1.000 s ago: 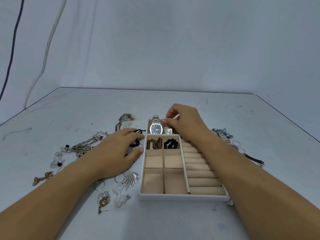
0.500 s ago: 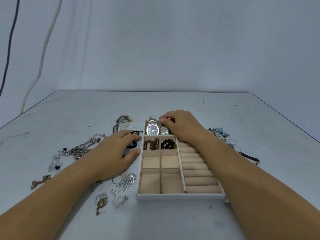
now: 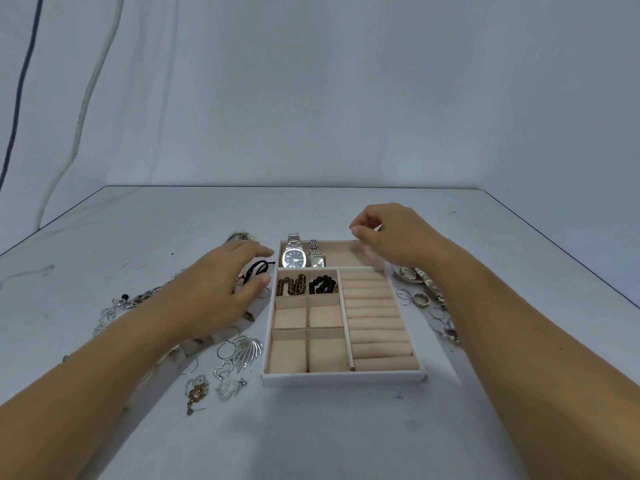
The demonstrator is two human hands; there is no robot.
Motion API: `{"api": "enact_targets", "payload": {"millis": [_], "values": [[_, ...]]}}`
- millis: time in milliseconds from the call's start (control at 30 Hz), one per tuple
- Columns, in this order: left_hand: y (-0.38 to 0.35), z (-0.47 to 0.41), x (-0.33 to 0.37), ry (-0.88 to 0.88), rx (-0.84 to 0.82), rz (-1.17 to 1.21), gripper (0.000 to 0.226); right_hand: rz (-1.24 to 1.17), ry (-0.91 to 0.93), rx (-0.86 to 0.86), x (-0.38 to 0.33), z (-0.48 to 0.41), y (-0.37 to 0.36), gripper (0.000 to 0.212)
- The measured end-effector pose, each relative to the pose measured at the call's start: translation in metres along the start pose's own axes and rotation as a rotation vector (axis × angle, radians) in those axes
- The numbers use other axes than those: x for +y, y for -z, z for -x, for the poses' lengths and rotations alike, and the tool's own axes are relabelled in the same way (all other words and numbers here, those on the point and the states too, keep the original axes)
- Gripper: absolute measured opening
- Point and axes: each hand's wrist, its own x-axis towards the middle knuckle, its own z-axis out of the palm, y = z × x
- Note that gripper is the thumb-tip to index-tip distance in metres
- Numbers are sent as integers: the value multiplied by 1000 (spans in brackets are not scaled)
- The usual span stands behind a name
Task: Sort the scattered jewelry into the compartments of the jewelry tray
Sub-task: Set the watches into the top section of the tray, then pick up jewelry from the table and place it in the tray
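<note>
The jewelry tray [image 3: 343, 375] sits on the grey table [image 3: 346, 438] between the person's two forearms, its white front rim nearest me. Just left of that rim lie loose earrings: a gold drop earring [image 3: 195, 393], a silver heart pair [image 3: 227, 379] and a silver fan-shaped earring [image 3: 247, 349] on its hoop, all on the near side of the left hand's fingers and not yet sorted.

Going back, the four nearer square compartments are bare, and so are the ring rolls [image 3: 375, 320] down the right side. The rings [image 3: 420, 299] meant for them, I'd guess, lie on the table just outside the tray, under the right forearm.

The left hand [image 3: 211, 292] rests palm down beside the tray's left wall, fingers spread and relaxed, closed on nothing; it looks placed to steady the tray or to reach the black cord bracelet [image 3: 256, 270] lying between thumb and forefinger. Just past the thumb tip, the brown bead bracelet [image 3: 291, 285] and black bead bracelet [image 3: 323, 285] each fill a cell.

Farthest back, in the long compartment, the silver watch [image 3: 294, 258] and a smaller square-faced watch [image 3: 317, 258] lie side by side. The right hand [image 3: 391, 237] hovers above that compartment's bare right end, fingers curled, thumb and forefinger pinched; whether it holds anything I cannot tell.
</note>
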Motion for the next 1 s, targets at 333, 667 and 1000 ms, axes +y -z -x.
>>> {"api": "enact_targets", "payload": {"millis": [333,667,1000], "values": [[-16,-5,78,-184,-75,46,45,209,-94,-69,62,41,48,15],[-53,-10,107,-114,-88,27,54,169,-71,-123,82,40,31,23],[-60,-8,102,-77,-53,77,49,213,-116,-160,80,43,33,25]]}}
